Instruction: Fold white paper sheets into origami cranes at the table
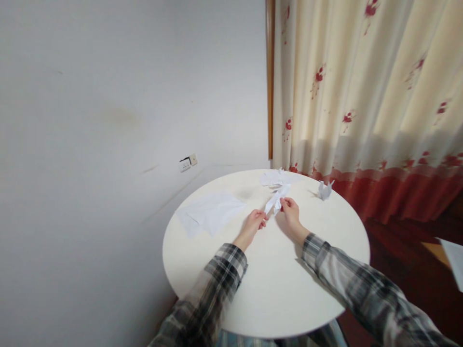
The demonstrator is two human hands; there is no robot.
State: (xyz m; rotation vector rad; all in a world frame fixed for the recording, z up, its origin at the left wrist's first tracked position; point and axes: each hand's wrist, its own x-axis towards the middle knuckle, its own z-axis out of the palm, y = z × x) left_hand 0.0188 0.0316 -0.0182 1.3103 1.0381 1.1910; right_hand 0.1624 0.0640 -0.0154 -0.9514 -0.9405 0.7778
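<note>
Between my two hands is a long, narrow piece of folded white paper (276, 196), held a little above the round white table (275, 279). My left hand (254, 223) pinches its near lower end between thumb and fingers. On the right side, my right hand (290, 214) has its fingertips closed on a small bent flap of the same piece. The finer folds are too small to make out. Behind the piece lie more white papers (268, 178), partly overlapped by it in view.
Creased white sheets (210, 212) lie flat on the table's left side. A small folded paper figure (324, 191) stands near the right rear edge. A wall with a socket (185, 165) borders the left; a flowered curtain (347, 96) hangs behind. White paper (452, 260) shows at far right.
</note>
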